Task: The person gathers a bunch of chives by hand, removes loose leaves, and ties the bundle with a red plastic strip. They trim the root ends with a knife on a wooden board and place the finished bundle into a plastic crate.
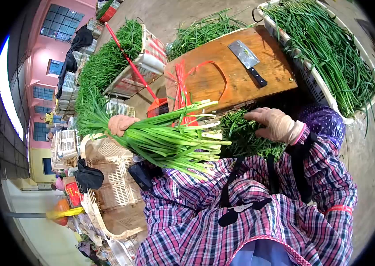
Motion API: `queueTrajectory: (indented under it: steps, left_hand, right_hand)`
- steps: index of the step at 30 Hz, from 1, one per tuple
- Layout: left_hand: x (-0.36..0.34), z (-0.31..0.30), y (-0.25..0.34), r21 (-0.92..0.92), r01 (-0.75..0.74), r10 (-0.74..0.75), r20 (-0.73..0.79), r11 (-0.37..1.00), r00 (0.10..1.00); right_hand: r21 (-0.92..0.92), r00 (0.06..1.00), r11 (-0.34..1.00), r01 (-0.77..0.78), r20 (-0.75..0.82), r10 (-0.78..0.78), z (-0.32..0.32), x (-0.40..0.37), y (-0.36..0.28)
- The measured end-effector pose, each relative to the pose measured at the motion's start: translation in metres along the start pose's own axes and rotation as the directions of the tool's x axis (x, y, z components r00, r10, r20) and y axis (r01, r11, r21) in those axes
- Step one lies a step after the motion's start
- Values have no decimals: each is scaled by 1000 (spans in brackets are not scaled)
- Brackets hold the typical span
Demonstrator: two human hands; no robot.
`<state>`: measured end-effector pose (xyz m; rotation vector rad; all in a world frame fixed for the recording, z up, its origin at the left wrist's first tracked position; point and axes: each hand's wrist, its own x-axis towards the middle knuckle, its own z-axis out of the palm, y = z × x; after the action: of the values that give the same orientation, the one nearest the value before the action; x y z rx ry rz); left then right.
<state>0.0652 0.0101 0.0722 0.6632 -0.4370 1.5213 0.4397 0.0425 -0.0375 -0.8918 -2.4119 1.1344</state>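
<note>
My left hand [122, 125] is wrapped round the middle of a bunch of long green stalks [169, 139], whose pale cut ends point right. My right hand [276, 125], in a pale wrap or glove, is held with fingers apart and nothing in them, right of the cut ends. Loose greens [240, 133] lie below and left of it. Beyond is a wooden board [205, 82] with a cleaver [243, 54] lying flat, its black handle toward me. Red plastic ties [180, 86] hang over the board's left edge.
A white crate [309, 73] full of greens stands right of the board. Another heaped crate [141, 73] and a red dustpan [157, 106] are at the left. An empty beige basket [116, 170] is at lower left. Distant people [53, 119] are at far left.
</note>
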Motion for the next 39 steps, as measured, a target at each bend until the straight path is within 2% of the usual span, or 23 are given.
queueTrajectory:
  steps: [2, 3, 4, 6, 8, 9, 10, 12, 13, 14, 16, 18, 19, 20, 21, 22, 24, 25, 28, 29, 32, 38, 39]
  left_hand:
    - [3, 3, -4, -19, 12, -12, 31, 1000, 999]
    - [4, 4, -7, -29, 20, -19, 46, 999, 999]
    - [5, 6, -9, -37, 26, -24, 60, 999, 998]
    - [7, 11, -15, -53, 36, -32, 88, 998, 996]
    - [9, 14, -21, -71, 55, -46, 124, 996, 991]
    - [11, 15, -25, -83, 71, -58, 151, 994, 987]
    - [12, 15, -28, -105, 92, -71, 187, 990, 980]
    - [12, 20, -33, -130, 103, -72, 222, 986, 972]
    - [6, 28, -32, -69, 34, -29, 71, 997, 997]
    - [7, 30, -33, -69, 32, -27, 75, 997, 997]
    - [8, 35, -36, -25, 66, -65, 40, 998, 997]
    - [9, 39, -39, -16, 77, -76, 48, 997, 996]
    - [10, 40, -40, 39, 90, -93, 68, 995, 993]
    - [11, 41, -41, 94, 103, -112, 87, 990, 990]
    - [12, 38, -39, 111, 114, -127, 123, 987, 984]
    - [13, 36, -40, 109, 114, -128, 123, 987, 984]
    - [16, 34, -43, 162, 119, -147, 170, 980, 974]
    - [21, 29, -35, 189, 179, -223, 243, 966, 944]
    - [24, 36, -48, 243, 210, -261, 204, 947, 944]
    - [23, 36, -47, 243, 210, -261, 203, 947, 944]
    - [23, 35, -43, 309, 242, -304, 171, 920, 937]
    - [28, 29, -42, 408, 321, -418, 173, 855, 892]
    - [17, 37, -53, 398, 253, -290, 34, 881, 956]
  right_hand:
    - [166, 995, 986, 1, -94, 15, 0, 14, -20]
    - [428, 990, 903, -44, -104, 98, 10, 22, -17]
    - [658, 980, 750, -74, -92, 177, 22, 32, -12]
    - [896, 963, 439, 63, -170, 210, 26, 45, -24]
    - [581, 906, 797, 166, -408, 109, 20, 52, -34]
    - [417, 849, 852, 317, -526, -59, 21, 57, -36]
    - [303, 837, 906, 294, -539, -91, 22, 60, -41]
    - [362, 848, 847, 390, -500, -176, 24, 67, -44]
    - [406, 851, 818, 408, -493, -180, 21, 66, -52]
    - [179, 816, 886, 428, -498, -293, 22, 73, -45]
    - [365, 843, 831, 421, -496, -209, 23, 70, -48]
    - [339, 832, 836, 432, -508, -224, 21, 65, -53]
    - [645, 900, 682, 343, -434, -42, 21, 61, -58]
    - [871, 948, 437, 225, -299, 107, 23, 58, -61]
    - [912, 947, 363, 190, -268, 178, 25, 57, -62]
    - [912, 946, 364, 190, -269, 179, 27, 56, -61]
    - [982, 947, 173, 77, -127, 296, 30, 56, -61]
    - [978, 936, 182, 101, -155, 316, 31, 55, -62]
    - [978, 923, 201, 58, -129, 362, 34, 55, -63]
    - [922, 901, 388, 5, -173, 398, 35, 55, -62]
    - [874, 862, 479, 80, -301, 407, 49, 59, -48]
    - [898, 866, 437, 55, -261, 427, 56, 54, -28]
    - [897, 870, 439, 58, -261, 418, 58, 53, -25]
